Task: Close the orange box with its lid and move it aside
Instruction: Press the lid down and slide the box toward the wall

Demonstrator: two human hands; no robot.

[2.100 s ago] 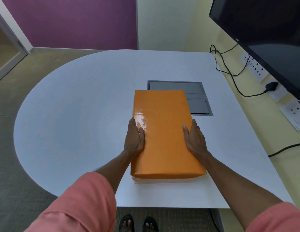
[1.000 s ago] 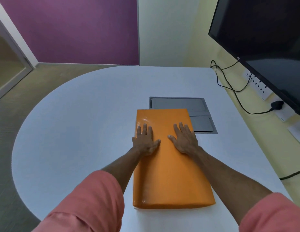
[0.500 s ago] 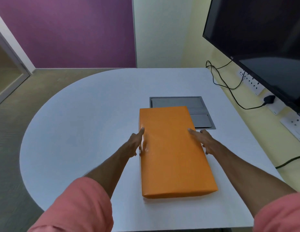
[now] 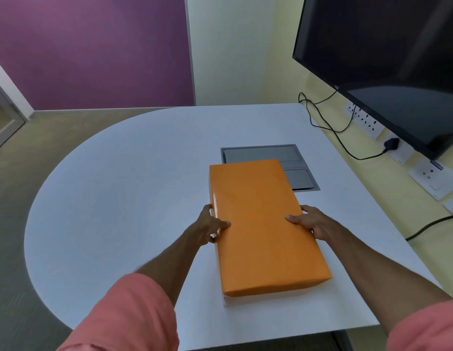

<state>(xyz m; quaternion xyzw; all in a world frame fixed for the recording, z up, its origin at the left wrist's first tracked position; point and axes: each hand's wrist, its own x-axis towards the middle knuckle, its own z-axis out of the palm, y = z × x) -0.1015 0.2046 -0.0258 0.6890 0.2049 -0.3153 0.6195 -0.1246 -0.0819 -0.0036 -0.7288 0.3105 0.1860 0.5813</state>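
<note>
a grey hatch (image 4: 291, 157) is set flush into the desk (image 4: 124, 188) just past the far end of the orange box (image 4: 260, 224), and the box's far edge overlaps its near left corner. to my right a black screen (image 4: 387, 59) hangs on the yellow wall (image 4: 283, 59), with a row of white sockets (image 4: 367, 122) below it, a black plug (image 4: 392, 143) pushed into one, and a thin black cable (image 4: 329, 125) looping down to the desk edge. another dark cable (image 4: 430, 225) runs along the right side further toward me. nothing lies on the desk to the left of the box.

the orange box is closed, its lid (image 4: 255, 203) seated flat, and it lies lengthwise away from me, a little right of the desk's middle and turned slightly. my left hand (image 4: 210, 225) presses against its left long side with the thumb over the top edge, and my right hand (image 4: 311, 221) is on the right long side with the thumb lying on the lid. so my grip is two hands clamped on the box from both sides, about halfway along it. the box rests on the desk.

the desk is pale, with a rounded left end. beyond it are a purple wall (image 4: 93, 46), a pale strip of wall (image 4: 230, 46) and a beige carpeted floor (image 4: 22, 153). my sleeves (image 4: 124, 315) are salmon pink.
</note>
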